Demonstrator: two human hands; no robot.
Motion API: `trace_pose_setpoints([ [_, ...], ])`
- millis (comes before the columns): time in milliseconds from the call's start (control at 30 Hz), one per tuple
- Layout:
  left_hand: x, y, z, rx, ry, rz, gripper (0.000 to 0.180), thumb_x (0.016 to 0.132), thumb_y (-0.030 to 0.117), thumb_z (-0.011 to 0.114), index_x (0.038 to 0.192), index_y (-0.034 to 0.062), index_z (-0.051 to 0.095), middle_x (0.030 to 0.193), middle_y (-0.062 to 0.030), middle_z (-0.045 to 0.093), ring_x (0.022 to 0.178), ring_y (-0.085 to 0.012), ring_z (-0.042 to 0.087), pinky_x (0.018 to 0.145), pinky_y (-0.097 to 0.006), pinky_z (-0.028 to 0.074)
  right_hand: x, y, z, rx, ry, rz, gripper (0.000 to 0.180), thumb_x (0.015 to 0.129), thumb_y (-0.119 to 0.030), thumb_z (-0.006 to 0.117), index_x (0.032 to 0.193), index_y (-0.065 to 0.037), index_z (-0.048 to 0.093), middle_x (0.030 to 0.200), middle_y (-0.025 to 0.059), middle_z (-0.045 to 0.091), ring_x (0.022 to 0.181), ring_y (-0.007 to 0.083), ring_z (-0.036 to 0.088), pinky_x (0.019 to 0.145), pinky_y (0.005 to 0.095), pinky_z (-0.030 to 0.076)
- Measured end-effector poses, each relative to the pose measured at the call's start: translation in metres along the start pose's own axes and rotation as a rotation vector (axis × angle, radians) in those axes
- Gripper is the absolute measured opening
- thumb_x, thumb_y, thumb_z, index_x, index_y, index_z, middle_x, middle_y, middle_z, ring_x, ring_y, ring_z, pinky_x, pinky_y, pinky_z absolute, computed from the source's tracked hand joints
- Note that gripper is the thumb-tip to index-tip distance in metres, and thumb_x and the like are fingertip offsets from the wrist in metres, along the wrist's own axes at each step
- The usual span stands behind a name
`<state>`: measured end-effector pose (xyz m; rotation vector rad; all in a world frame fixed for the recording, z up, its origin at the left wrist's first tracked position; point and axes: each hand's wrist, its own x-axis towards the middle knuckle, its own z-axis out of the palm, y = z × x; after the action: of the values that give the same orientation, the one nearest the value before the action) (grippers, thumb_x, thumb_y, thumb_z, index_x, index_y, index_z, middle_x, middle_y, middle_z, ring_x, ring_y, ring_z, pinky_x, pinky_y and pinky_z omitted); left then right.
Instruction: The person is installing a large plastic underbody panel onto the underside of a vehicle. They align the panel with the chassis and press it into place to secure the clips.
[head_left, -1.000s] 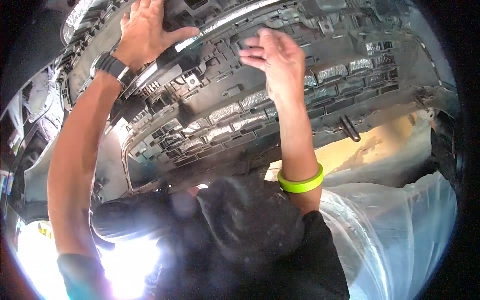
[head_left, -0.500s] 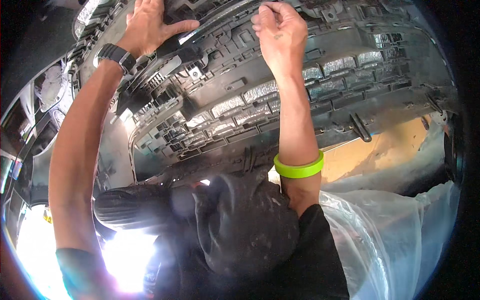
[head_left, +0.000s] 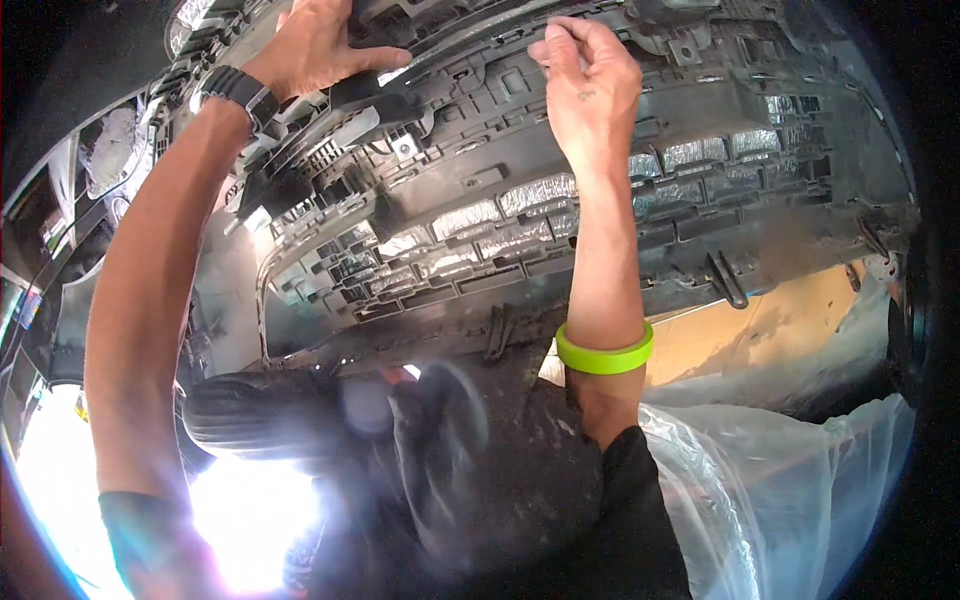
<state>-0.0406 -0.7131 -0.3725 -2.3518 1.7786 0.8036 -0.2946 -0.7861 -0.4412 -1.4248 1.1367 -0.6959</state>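
Observation:
A large black plastic car bumper (head_left: 520, 150) spreads before me, its inner side toward me, with rows of rectangular grille slots through which silvery foil shows. My left hand (head_left: 315, 50), a dark watch on its wrist, rests at the bumper's upper left. Its thumb sticks out to the right, and the fingertips run out of the top of the picture. Over the upper middle of the bumper is my right hand (head_left: 597, 85), its fingers curled and thumb drawn in against them. Whether anything small is pinched there cannot be seen.
A bright green band (head_left: 605, 350) circles my right forearm. Clear plastic sheeting (head_left: 780, 480) and brown cardboard (head_left: 740, 325) lie at the right. Short black brackets (head_left: 727, 280) stick out along the bumper's near edge. Strong light glares at lower left.
Both hands appear slightly farther right, the right one also a little lower. The bumper has shifted a little in view as well. The hands' poses look much the same.

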Motion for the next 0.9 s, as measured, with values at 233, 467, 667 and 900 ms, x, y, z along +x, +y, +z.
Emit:
trace_pose_setpoints([
  [233,-0.003,0.002,-0.007,0.025,-0.071,-0.076,0.133,0.072,0.066,0.082,0.164,0.0065,0.006,0.163,-0.03,0.025,0.15,-0.0446,0.029,0.124,-0.063,0.025,0.008,-0.039,-0.013,-0.065,0.015,0.005,0.025,0.102,-0.021,0.061,0.115,0.001,0.067,0.098,0.012,0.072,0.09,0.021,0.07,0.083,0.0419,0.054],
  [467,0.003,-0.014,0.005,0.017,0.033,0.051,0.124,0.075,0.063,0.081,0.164,0.0122,0.011,0.16,-0.028,0.03,0.147,-0.0448,0.032,0.122,-0.062,0.029,0.097,-0.055,0.021,-0.432,0.234,-0.998,0.035,0.101,-0.027,0.059,0.112,0.007,0.063,0.11,0.0194,0.063,0.096,0.0286,0.062,0.082,0.0417,0.055],
  [667,-0.004,0.001,-0.002,-0.049,0.033,-0.043,0.121,0.074,0.052,0.086,0.163,0.0112,0.015,0.158,-0.0254,0.034,0.144,-0.0454,0.036,0.119,-0.062,0.031,0.119,-0.047,0.064,-0.823,-0.131,-1.091,0.083,0.095,-0.06,0.057,0.152,-0.003,0.038,0.145,0.0277,0.043,0.14,0.0435,0.04,0.117,0.0685,0.027],
  [900,-0.004,-0.004,0.008,-0.026,0.109,-0.034,0.124,0.075,0.046,0.087,0.164,0.0075,0.01,0.165,-0.0225,0.027,0.15,-0.0451,0.029,0.122,-0.061,0.025,0.1,-0.057,0.073,-1.139,-0.204,-0.822,0.074,0.094,-0.05,0.061,0.149,-0.004,0.046,0.146,0.0247,0.047,0.145,0.0438,0.035,0.117,0.0735,0.014],
])
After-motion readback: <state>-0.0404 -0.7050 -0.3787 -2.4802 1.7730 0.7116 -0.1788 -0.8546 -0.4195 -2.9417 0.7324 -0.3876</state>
